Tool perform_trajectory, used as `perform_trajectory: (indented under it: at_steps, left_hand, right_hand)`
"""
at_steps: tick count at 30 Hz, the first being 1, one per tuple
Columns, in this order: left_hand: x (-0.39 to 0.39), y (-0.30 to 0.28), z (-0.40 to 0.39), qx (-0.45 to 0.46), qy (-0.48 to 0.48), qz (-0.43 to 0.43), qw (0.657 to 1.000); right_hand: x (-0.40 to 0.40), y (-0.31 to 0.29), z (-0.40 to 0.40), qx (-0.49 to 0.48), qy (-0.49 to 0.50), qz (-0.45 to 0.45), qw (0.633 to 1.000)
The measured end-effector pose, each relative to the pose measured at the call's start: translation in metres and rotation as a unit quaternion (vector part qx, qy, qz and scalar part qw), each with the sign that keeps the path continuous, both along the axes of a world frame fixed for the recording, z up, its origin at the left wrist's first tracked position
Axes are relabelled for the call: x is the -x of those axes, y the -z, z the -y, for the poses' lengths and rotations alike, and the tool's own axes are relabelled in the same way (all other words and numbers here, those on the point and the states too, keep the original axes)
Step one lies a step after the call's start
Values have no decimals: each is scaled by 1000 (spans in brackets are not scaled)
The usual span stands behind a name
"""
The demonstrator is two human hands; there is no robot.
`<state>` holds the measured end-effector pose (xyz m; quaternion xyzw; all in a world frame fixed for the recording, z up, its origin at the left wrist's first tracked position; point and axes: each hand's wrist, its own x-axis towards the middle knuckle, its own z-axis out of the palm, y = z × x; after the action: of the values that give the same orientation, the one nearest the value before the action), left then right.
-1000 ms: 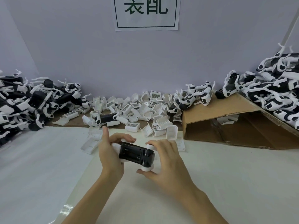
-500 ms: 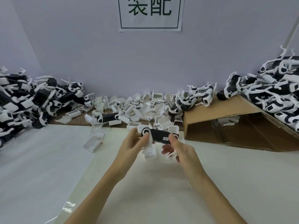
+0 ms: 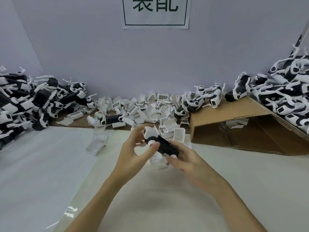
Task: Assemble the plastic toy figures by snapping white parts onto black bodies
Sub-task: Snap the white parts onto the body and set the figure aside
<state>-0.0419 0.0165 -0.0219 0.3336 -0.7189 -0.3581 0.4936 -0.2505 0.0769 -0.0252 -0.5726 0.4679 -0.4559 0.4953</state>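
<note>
A black toy body (image 3: 164, 146) with white round joints is held above the table centre, tilted with its white end up and to the left. My left hand (image 3: 133, 153) grips that upper white end between thumb and fingers. My right hand (image 3: 185, 158) curls round the lower black end. A white part (image 3: 156, 159) lies on the table just beneath, partly hidden by my hands. Loose white parts (image 3: 150, 108) are heaped at the back centre.
Black-and-white figures are piled at the left (image 3: 25, 104) and on the right (image 3: 284, 91) atop a tilted cardboard sheet (image 3: 242, 121). A white part (image 3: 97, 144) lies alone left of my hands. A paper sign (image 3: 156, 12) hangs on the wall.
The toy body has been lifted and turned from lying flat between my hands to a tilt, its white end raised to the left. Both hands moved up and away from me.
</note>
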Motion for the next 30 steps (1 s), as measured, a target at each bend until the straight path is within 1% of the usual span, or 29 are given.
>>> perform_trajectory:
  at_steps: [2,4,5,6,7,9,10,11,13,14,16,18,20,22,25,26,27,28,29,30]
  left_hand:
    - [-1,0,-5,127,-19,63,990]
    - [2,1,-7,262,-38,116,957]
    - [5,2,-8,308,-39,130,942]
    - [7,3,-9,332,-41,137,932]
    - [9,4,-9,339,-42,137,930]
    - [8,4,-9,314,-53,128,939]
    - [5,3,-8,282,-66,126,949]
    - [2,3,-7,233,-68,120,963]
    - [-1,2,-4,91,-14,62,994]
    - [-1,1,-2,31,15,21,999]
    - [-1,-2,0,-32,33,-22,999]
    - [-2,-2,3,-68,24,-34,997]
    - [-3,-1,5,-88,28,-36,995]
    - [-1,3,3,-66,18,-15,998]
    - [7,8,3,-34,-59,-20,997]
    - [8,9,3,-31,-82,-29,996]
    - [8,10,4,-28,-100,-37,994]
    - [7,10,5,-28,-116,-45,992]
    - [6,10,6,-33,-128,-58,990]
    - [5,9,7,-44,-135,-75,987]
  right_hand:
    - [7,2,-2,13,-41,-25,999]
    - [10,4,-3,18,-55,-36,998]
    - [12,5,-2,21,-59,-43,997]
    - [13,5,-1,23,-62,-49,997]
    - [15,5,0,24,-62,-50,997]
    - [19,5,1,25,-52,-48,997]
    - [20,4,1,25,-46,-49,997]
    - [20,4,2,26,-38,-54,997]
    - [19,7,4,28,-16,-72,997]
    - [17,9,5,28,-10,-80,996]
    - [13,12,6,28,-6,-88,996]
    - [10,12,6,31,5,-84,996]
    - [8,12,7,47,40,-86,994]
    - [6,15,10,66,70,-97,991]
    - [1,16,12,91,93,-105,986]
    - [1,18,13,121,128,-129,976]
    - [4,22,14,160,180,-194,951]
    - [9,26,17,185,222,-300,909]
    - [13,29,18,177,231,-401,868]
    - [16,34,18,138,214,-473,843]
